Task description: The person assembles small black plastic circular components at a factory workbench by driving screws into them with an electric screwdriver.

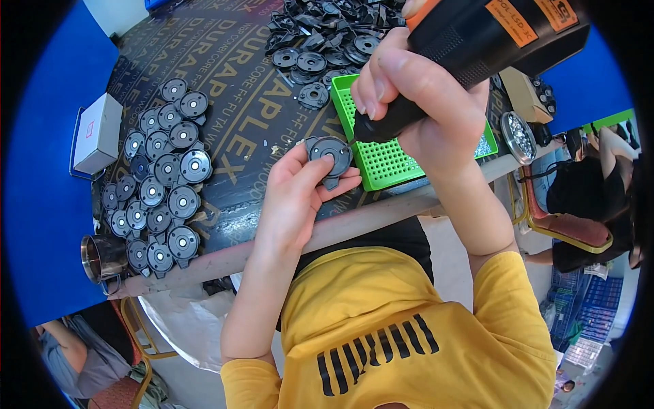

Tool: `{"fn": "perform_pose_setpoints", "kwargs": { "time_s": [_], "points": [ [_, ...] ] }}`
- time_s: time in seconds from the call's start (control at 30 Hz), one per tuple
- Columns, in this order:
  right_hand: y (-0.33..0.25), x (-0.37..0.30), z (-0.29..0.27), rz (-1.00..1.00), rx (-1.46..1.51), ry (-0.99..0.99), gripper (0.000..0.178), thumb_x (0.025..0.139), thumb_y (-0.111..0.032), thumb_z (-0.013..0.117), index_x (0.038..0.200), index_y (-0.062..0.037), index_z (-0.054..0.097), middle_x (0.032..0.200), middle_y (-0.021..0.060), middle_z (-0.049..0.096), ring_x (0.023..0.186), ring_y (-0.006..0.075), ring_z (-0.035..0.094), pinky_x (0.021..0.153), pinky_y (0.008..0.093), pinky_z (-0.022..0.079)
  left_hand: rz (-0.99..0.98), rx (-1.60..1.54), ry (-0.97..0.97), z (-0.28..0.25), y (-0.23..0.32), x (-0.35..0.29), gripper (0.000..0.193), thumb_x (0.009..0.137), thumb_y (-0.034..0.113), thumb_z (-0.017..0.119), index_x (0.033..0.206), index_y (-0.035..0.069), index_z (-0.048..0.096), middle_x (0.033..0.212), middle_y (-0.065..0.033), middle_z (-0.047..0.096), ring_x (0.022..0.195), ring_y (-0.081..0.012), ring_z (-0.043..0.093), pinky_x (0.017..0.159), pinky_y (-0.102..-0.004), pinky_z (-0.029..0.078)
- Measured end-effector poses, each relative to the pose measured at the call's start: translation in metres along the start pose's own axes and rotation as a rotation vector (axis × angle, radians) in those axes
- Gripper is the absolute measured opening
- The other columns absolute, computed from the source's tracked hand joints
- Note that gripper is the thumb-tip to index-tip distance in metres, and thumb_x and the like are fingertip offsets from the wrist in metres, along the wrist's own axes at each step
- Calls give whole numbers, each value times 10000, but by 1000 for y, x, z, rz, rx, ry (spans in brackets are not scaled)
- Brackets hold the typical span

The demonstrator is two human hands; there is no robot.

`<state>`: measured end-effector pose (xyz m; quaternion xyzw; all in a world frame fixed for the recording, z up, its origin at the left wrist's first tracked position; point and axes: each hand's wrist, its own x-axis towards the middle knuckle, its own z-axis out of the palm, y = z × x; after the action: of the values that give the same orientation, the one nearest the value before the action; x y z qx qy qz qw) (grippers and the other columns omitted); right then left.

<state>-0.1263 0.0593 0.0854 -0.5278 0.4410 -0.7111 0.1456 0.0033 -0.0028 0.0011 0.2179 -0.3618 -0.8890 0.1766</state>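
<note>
Between the thumb and fingers of my left hand [300, 187] is a round black plastic part [332, 155] with small tabs at its rim. The thumb presses near its middle. My right hand [429, 95] is wrapped round a black and orange electric screwdriver [470, 41], which slants down toward the left. Its thin bit reaches the right edge of the round part; whether it sits in a screw cannot be made out. Behind and below the screwdriver lies a bright green perforated tray [385, 170], partly hidden by my right hand.
Many similar round parts [167, 167] are laid out on the left of the dark table. A heap of loose black parts [327, 34] lies at the back. A white box [97, 134] and a metal cup [102, 258] stand far left; a round metal dish [518, 136] sits right.
</note>
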Motion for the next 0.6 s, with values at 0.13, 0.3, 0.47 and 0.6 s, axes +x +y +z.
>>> {"fn": "perform_pose_setpoints", "kwargs": {
  "time_s": [0.13, 0.3, 0.47, 0.6],
  "points": [
    [3, -1, 4, 0, 193, 55, 76, 728, 22, 571, 662, 11, 535, 561, 9, 536, 462, 74, 513, 464, 190, 411, -7, 8, -11, -1, -2, 2, 122, 836, 28, 453, 931, -36, 497, 884, -106, 569, 777, -189, 603, 737, -340, 526],
    [-3, -4, 5, -1, -48, -116, 312, 782, 23, 421, 1077, 4, 322, 603, 72, 451, 470, 148, 450, 496, 292, 403, -10, 5, -5, 0, -1, 1, 124, 835, 29, 459, 933, -38, 496, 889, -106, 567, 780, -184, 604, 738, -326, 527],
    [-6, -4, 5, -14, -22, -123, 318, 785, 16, 409, 1088, 9, 311, 612, 74, 450, 475, 149, 448, 496, 292, 401, -9, 2, 0, 1, -1, 2, 129, 838, 37, 463, 933, -42, 501, 880, -107, 572, 778, -185, 605, 737, -322, 528],
    [-5, -5, 4, -39, -13, -153, 323, 784, 14, 403, 1091, 12, 303, 614, 76, 448, 479, 149, 447, 495, 293, 400, -9, -2, -12, 1, -1, 2, 135, 839, 39, 464, 939, -45, 503, 879, -109, 575, 774, -184, 606, 735, -320, 529]
  ]
}}
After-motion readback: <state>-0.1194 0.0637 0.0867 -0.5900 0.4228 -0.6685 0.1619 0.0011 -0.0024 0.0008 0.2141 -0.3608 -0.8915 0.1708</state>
